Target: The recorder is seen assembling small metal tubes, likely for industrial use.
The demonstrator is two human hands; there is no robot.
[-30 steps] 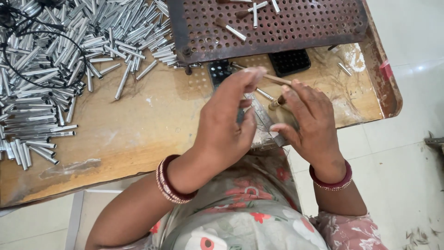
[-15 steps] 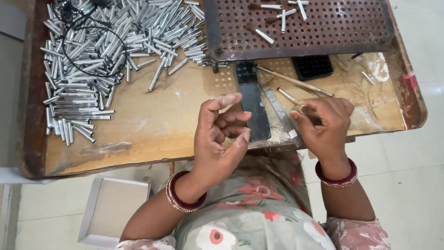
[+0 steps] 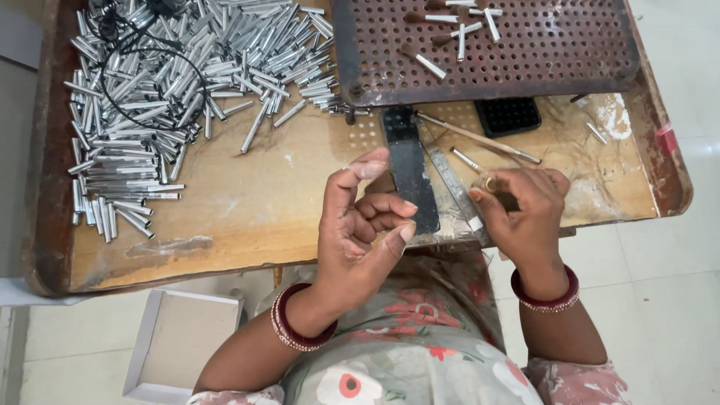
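Observation:
My left hand [image 3: 358,225] hovers over the front edge of the wooden table [image 3: 247,210], fingers loosely curled and apart, holding nothing. My right hand [image 3: 521,206] is closed around a small tuft of brown bristles [image 3: 504,193] with a gold-coloured ring at its end. Between the hands lie a flat black strip [image 3: 410,169] and a metal ruler [image 3: 450,180]. A thin stick [image 3: 480,138] lies just beyond my right hand.
A large heap of silver metal tubes [image 3: 165,90] with a black wire [image 3: 154,71] covers the left of the table. A rusty perforated tray [image 3: 540,52] holding a few tubes sits at the back right, a black block [image 3: 508,114] below it. A white box [image 3: 176,345] stands on the floor.
My left hand has drawn away from the right hand and opened. The right hand keeps the bristle tuft. The camera view has shifted, showing more of the tube heap.

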